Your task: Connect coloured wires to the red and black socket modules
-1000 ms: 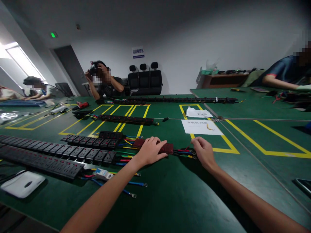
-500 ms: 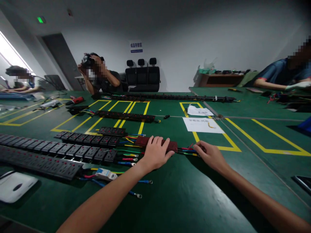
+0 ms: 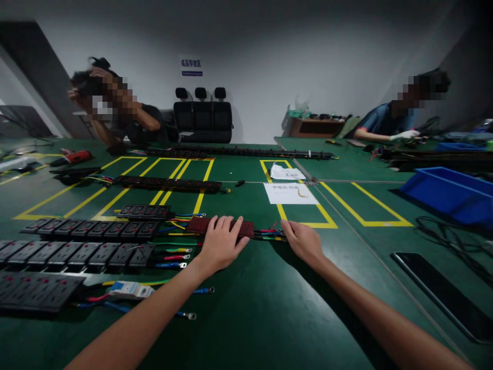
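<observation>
Head view: the left hand lies spread, palm down, over the dark red module, thumb by its near edge. Just right of it, the right hand has its fingers drawn together at the ends of the coloured wires; whether they pinch a wire, I cannot tell. The module lies under the left hand, its wires running towards the right.

To handle this well, I'd judge, the left palm should bear down lightly and evenly so the module doesn't skid, while the right fingers sort the wires near their lugs. Any pull ought to run in line with the wires, gently, since a sideways tug could strain the joints.

Left of the left hand sit rows of black socket strips; nearer the body is a white breaker with wires. Beyond the right hand lies a white sheet; to its right are a blue bin and, nearer, a phone. The green table carries yellow outlines. Past it, black seats stand by the wall, with one person far left and another far right.
</observation>
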`<act>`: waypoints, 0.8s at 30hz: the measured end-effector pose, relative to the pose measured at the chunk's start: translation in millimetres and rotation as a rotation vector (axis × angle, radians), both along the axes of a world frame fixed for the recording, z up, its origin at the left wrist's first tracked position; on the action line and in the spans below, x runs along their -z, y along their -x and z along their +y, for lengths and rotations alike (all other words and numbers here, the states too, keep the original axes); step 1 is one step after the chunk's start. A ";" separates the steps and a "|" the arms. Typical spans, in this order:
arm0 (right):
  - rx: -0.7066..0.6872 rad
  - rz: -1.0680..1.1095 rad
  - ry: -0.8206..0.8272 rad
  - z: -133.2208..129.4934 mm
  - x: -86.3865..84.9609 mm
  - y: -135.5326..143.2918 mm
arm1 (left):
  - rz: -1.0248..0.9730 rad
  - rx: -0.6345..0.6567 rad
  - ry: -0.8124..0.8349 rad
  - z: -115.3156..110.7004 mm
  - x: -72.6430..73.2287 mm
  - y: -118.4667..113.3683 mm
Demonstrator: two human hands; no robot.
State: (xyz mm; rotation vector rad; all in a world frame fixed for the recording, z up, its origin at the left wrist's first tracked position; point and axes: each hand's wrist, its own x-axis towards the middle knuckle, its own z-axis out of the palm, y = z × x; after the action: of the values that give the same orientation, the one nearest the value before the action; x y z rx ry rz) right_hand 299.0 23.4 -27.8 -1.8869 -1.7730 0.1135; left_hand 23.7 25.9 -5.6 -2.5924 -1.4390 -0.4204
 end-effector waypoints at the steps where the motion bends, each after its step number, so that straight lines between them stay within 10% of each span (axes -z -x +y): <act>1: 0.001 0.014 0.010 0.4 -0.3 0.1 | 0.001 0.002 -0.003 0.4 0.3 0.2; 24: -0.324 0.255 -0.148 -6.8 -0.1 3.0 | -0.007 -0.002 0.011 -2.0 0.0 -0.7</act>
State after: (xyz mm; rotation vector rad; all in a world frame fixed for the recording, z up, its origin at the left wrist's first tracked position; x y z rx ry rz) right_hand 296.0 16.6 -27.7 -1.4031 -1.8379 0.3178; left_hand 24.4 23.9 -5.6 -2.6006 -1.4503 -0.4229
